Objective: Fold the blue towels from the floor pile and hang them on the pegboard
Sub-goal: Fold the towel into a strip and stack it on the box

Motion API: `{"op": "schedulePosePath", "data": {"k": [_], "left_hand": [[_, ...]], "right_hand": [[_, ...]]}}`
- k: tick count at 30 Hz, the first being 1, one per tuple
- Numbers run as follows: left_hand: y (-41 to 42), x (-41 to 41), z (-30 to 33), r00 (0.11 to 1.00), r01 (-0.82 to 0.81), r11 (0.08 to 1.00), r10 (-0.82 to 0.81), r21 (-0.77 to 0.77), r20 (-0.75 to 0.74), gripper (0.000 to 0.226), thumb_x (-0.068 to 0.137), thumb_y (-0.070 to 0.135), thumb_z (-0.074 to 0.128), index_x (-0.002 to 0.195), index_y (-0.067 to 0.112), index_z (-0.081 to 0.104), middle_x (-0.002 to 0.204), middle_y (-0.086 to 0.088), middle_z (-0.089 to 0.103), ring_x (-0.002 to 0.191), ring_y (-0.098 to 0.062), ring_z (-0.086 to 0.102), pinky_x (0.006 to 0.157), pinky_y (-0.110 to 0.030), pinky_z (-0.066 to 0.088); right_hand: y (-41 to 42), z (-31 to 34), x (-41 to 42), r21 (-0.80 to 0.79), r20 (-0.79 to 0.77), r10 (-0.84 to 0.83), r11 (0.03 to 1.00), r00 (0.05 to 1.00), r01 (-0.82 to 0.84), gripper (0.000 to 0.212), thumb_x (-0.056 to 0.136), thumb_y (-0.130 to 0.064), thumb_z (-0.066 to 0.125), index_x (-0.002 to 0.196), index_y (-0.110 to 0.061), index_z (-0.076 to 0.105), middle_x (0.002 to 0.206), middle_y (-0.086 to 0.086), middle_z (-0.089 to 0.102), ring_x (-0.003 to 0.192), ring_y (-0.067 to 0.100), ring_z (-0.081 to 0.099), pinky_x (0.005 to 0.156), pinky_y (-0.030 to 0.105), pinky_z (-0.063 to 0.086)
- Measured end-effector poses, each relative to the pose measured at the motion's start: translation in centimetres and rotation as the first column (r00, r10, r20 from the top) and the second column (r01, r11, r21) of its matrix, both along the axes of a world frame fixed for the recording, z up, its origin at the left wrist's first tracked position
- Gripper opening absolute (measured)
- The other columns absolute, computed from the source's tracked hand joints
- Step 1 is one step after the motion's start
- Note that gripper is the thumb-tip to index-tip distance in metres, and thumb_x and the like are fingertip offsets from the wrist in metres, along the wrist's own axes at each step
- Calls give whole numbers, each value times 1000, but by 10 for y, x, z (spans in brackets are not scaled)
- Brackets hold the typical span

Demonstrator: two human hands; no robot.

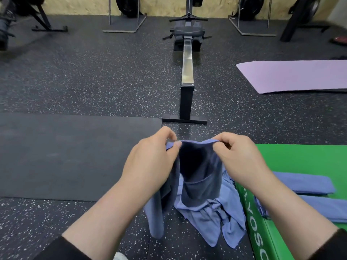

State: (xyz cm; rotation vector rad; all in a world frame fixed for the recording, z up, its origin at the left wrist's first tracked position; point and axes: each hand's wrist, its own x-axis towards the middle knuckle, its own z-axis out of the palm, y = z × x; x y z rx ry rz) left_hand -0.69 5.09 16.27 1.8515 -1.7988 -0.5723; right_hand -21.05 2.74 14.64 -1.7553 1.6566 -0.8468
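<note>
The fingers and thumb of the left hand [150, 162] pinch one top corner of a blue towel [201, 175], and the fingers of the right hand [242, 160] pinch the other corner, so the top edge stretches between the two grips and the cloth hangs down in a loose fold below them. Under the hanging towel, on the speckled floor [93, 81], lies a crumpled pile of blue towels [212, 218]. Just right of the right fingers sits a green mat [304, 158] with two folded towels [306, 182] lying flat on it. Left of the left fingers lies a black mat [65, 156]. Beyond both hands a rowing machine [186, 72] runs away from the person, and far to its right lies a purple mat [293, 76].
</note>
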Motion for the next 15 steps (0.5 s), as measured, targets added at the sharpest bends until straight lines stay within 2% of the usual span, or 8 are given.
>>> {"op": "schedulePosePath", "data": {"k": [2, 3, 5, 6, 8, 11, 15], "left_hand": [[2, -6, 2, 997, 71, 997, -72, 32, 19, 28, 96, 51, 56, 124, 45, 53, 60, 12, 48, 79, -22, 53, 70, -33, 40], [3, -8, 3, 992, 120, 992, -121, 46, 37, 37, 97, 52, 55, 133, 48, 49, 66, 12, 52, 83, -22, 56, 73, -32, 43], [4, -14, 3, 979, 192, 980, -196, 57, 61, 41, 97, 55, 51, 138, 50, 47, 89, 10, 67, 99, -20, 62, 82, -32, 49], [4, -16, 2, 975, 211, 976, -214, 57, 55, 39, 96, 57, 51, 134, 50, 51, 100, 11, 71, 103, -18, 64, 85, -34, 51], [6, -19, 1, 972, 232, 971, -234, 48, 31, 33, 93, 58, 54, 124, 45, 59, 103, 12, 72, 99, -14, 65, 83, -36, 52], [4, -20, 0, 975, 218, 976, -219, 28, 37, 20, 98, 52, 50, 102, 34, 60, 83, 7, 67, 86, -20, 61, 76, -38, 51], [3, -15, 3, 990, 141, 988, -140, -60, 16, 25, 103, 46, 41, 89, 27, 48, 71, 6, 59, 80, -27, 58, 72, -41, 50]], "right_hand": [[5, 4, 6, 25, 21, 109, 994, 994, -109, 28, 92, -11, 53, 78, -25, 73, 64, -18, 66, 58, -2, 53, 56, 16, 38], [7, 5, 10, 24, 34, 156, 987, 987, -156, 28, 93, -10, 53, 80, -24, 73, 66, -18, 67, 60, -3, 54, 58, 16, 38], [8, 5, 15, 14, 80, 194, 981, 978, -196, 26, 96, -11, 56, 80, -23, 73, 68, -14, 67, 61, -2, 53, 60, 17, 39], [8, 5, 15, 7, 106, 187, 982, 977, -189, 24, 96, -12, 57, 81, -22, 73, 69, -12, 68, 61, -3, 53, 61, 18, 41], [6, 6, 14, -10, 158, 164, 986, 974, -164, 22, 95, -14, 60, 80, -21, 74, 71, -8, 71, 64, 0, 55, 63, 23, 45], [5, 6, 11, 5, 236, 151, 988, 960, -157, 23, 95, -16, 64, 74, -20, 73, 63, -11, 64, 61, 1, 50, 59, 22, 41], [2, 0, 5, 13, 102, 122, 992, 987, -124, 15, 89, -17, 67, 75, -20, 70, 64, -6, 64, 60, 3, 49, 61, 31, 42]]}}
